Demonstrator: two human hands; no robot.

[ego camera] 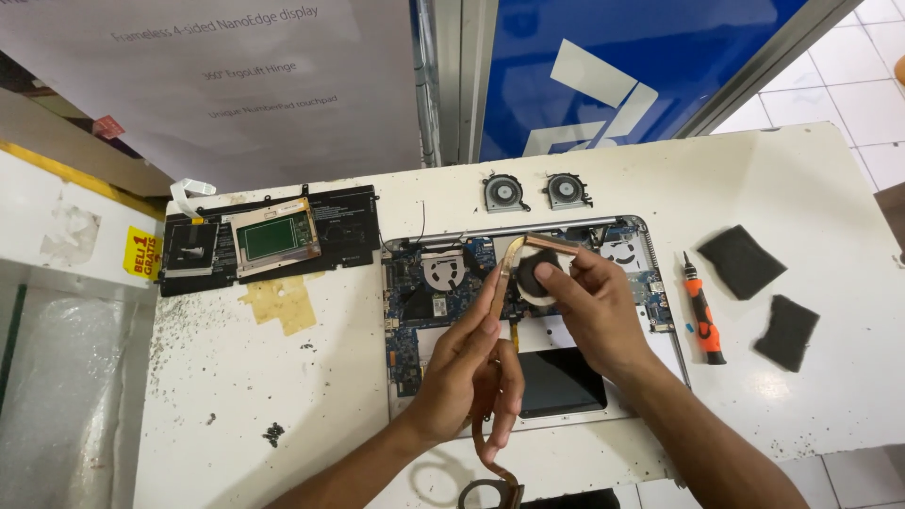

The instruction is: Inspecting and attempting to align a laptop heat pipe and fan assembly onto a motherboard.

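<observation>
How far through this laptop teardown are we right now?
Done: battery and two fans lie out on the table. In hand: left hand holds the copper heat pipe; right hand presses a dark pad on it. Left: mainboard sits in the open laptop.

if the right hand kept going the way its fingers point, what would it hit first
Most likely the copper heat pipe that the left hand holds up: the right hand points up-left, pressing a dark pad beside it. Depth is unclear.

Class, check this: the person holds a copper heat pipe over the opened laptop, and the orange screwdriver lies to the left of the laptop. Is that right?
Not quite. The head view shows the screwdriver lying to the right of the laptop, not the left. The heat pipe is held over it, as stated.
</observation>
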